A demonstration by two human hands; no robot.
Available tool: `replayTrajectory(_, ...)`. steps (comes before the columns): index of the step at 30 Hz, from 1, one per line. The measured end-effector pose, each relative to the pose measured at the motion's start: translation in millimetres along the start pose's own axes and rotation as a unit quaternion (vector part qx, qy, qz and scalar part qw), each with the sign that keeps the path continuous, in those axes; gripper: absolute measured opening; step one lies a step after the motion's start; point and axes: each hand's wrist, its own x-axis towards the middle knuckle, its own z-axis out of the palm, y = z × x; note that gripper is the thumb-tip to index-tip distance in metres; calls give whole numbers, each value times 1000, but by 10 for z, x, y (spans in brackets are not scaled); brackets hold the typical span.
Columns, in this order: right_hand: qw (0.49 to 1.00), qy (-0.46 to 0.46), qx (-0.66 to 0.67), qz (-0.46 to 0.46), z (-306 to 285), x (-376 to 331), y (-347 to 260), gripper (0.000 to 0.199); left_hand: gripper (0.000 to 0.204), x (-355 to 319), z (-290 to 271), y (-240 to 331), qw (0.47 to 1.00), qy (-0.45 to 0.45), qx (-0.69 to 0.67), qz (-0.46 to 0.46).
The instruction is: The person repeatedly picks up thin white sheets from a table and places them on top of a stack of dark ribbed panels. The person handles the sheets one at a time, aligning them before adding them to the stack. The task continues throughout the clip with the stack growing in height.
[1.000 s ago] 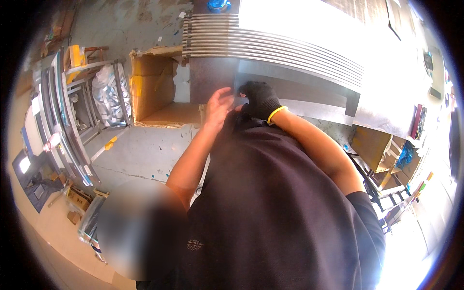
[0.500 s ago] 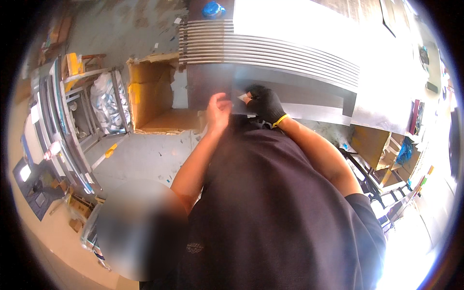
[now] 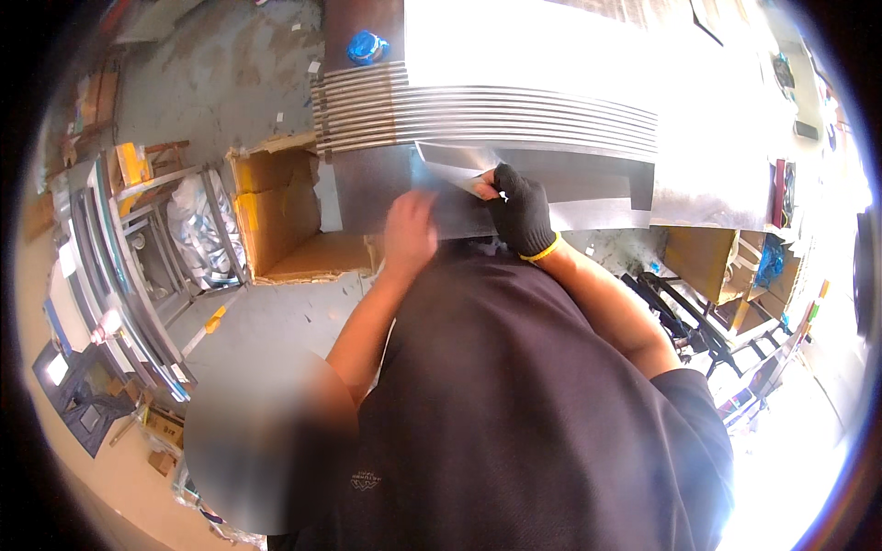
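My right hand (image 3: 522,211), in a black glove with a yellow cuff and bare fingertips, pinches the edge of a thin, shiny film-like strip (image 3: 450,167). The strip lifts at a slant over a dark metal panel (image 3: 372,188) at the bench's near edge. To its left, my bare left hand (image 3: 411,234) hovers over the panel's near edge. Its fingertips are blurred, and whether they touch anything cannot be made out. Beyond both hands lies a row of long, narrow metal strips (image 3: 496,115), side by side across the bench.
A blue roll-like bundle (image 3: 367,48) sits at the far left of the bench. Left of it stands an open cardboard box (image 3: 285,216), beside a metal rack (image 3: 170,230) holding a bag. Another cardboard box (image 3: 700,262) stands at the right, beside black metal frames (image 3: 675,317).
My right hand has moved slightly right, and the shiny strip now shows raised from the panel. My left hand's fingers have blurred. The whole view has shifted a little.
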Motion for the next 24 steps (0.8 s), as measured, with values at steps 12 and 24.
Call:
replayTrajectory(12,951,278,-137,15,-2215,154,81,19,62,135,151,97,991,-86,92,36)
replayTrajectory(24,934,245,-260,-15,-3935,0,-710,23,68,567,-90,865,996,-5,-90,19)
